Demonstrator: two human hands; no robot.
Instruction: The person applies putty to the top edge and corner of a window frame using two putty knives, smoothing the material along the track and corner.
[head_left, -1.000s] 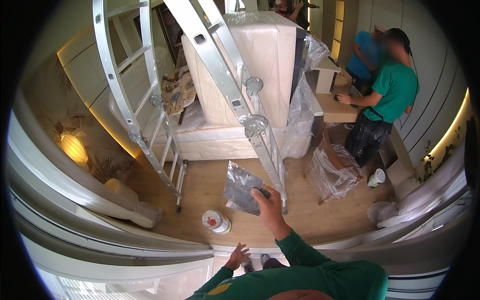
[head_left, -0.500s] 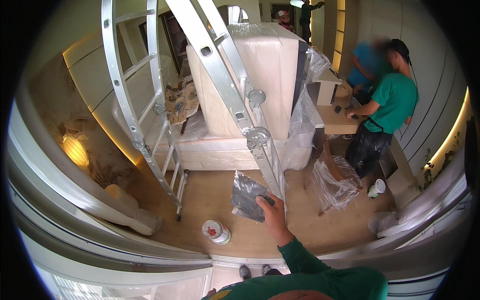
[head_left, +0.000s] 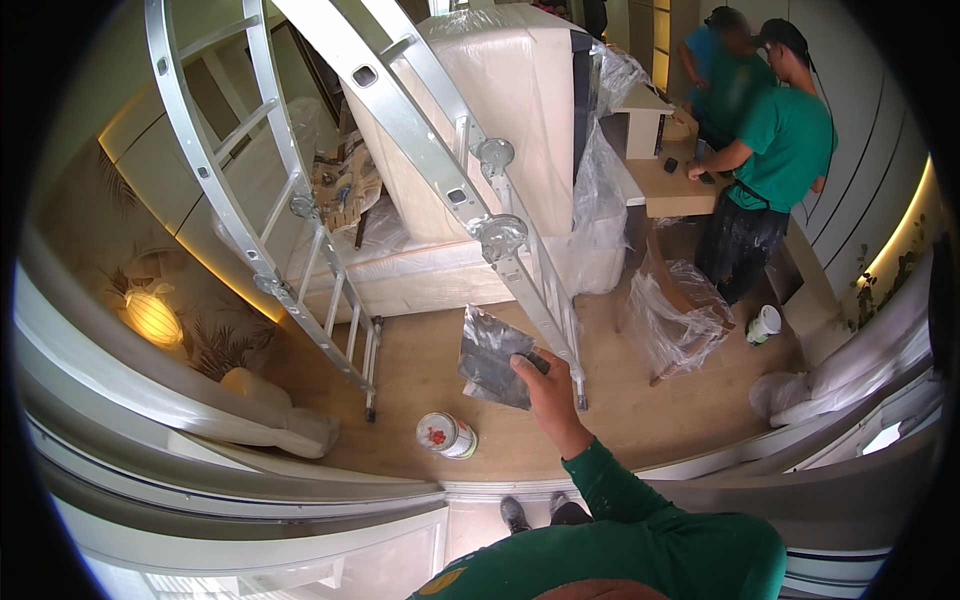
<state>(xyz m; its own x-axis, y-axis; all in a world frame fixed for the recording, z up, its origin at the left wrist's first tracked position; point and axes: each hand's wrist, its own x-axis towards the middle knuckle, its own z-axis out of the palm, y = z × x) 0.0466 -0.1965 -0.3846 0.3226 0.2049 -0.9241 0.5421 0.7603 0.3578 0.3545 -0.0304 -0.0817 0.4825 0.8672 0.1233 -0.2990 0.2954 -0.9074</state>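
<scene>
In front of me my right hand [head_left: 550, 398] grips a wide putty knife [head_left: 490, 360] by its dark handle, thumb pressed on top. Its broad grey blade is smeared with pale residue and points up and left. On the floor below and left of the blade stands an open paint can [head_left: 446, 436] with something red inside at the top. Beyond the blade rises a silver folding ladder [head_left: 425, 140], its rails spattered. My left hand does not show.
A plastic-wrapped mattress [head_left: 500, 110] stands behind the ladder. At the right, co-workers in green [head_left: 790, 140] and blue stand by a wooden desk [head_left: 680, 190]. A wrapped chair [head_left: 680, 320] and a white can [head_left: 763, 325] are near them. A lit lamp [head_left: 150, 315] glows at left.
The view has shifted, so the ladder, mattress and co-workers sit higher in the picture. My right hand keeps its hold on the putty knife.
</scene>
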